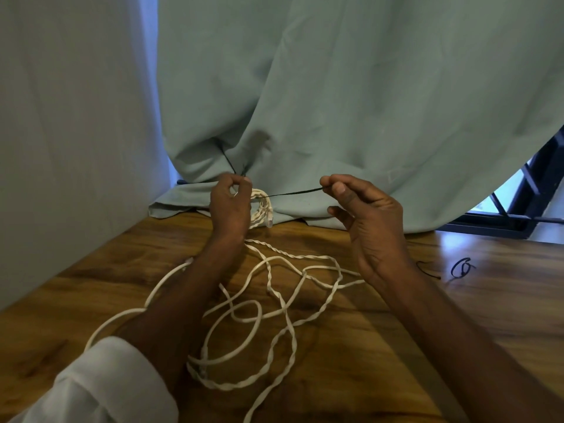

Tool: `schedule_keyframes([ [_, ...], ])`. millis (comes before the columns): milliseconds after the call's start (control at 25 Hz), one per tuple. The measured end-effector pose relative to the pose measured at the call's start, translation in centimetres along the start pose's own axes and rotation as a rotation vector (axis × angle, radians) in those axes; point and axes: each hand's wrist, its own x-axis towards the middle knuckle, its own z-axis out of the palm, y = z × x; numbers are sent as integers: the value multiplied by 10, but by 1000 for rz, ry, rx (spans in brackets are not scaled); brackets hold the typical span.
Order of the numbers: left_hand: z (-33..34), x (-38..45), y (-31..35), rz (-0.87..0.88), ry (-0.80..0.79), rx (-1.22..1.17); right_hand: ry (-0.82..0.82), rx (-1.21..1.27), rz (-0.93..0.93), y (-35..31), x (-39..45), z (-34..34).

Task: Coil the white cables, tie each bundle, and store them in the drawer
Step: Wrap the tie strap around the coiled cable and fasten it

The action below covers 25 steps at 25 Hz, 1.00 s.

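The left hand (pixel 229 199) grips a small coiled bundle (pixel 260 209) of white cable, held up near the curtain (pixel 335 102). The right hand (pixel 363 221) has thumb and forefinger clamped on a black tie (pixel 293 193) stretched taut from the bundle. More white cable (pixel 268 312) sprawls loose across the wooden tabletop (pixel 457 331)

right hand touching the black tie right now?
Touching. In the head view the right hand pinches the end of the black tie between thumb and forefinger, with the tie stretched taut toward the left hand.
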Motion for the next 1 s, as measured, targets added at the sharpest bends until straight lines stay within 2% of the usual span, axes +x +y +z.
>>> schedule_keyframes([
  [320, 5, -19, 16, 165, -124, 64, 104, 202, -36, -6, 3, -1],
  [600, 20, -46, 42, 393, -290, 186, 169, 55, 49, 0, 4, -4],
  [800, 22, -57, 44, 549, -323, 283, 222, -2, 100, 2, 6, -10],
  [1000, 23, -62, 49, 629, -373, 346, 206, -46, 64, 3, 6, -9],
])
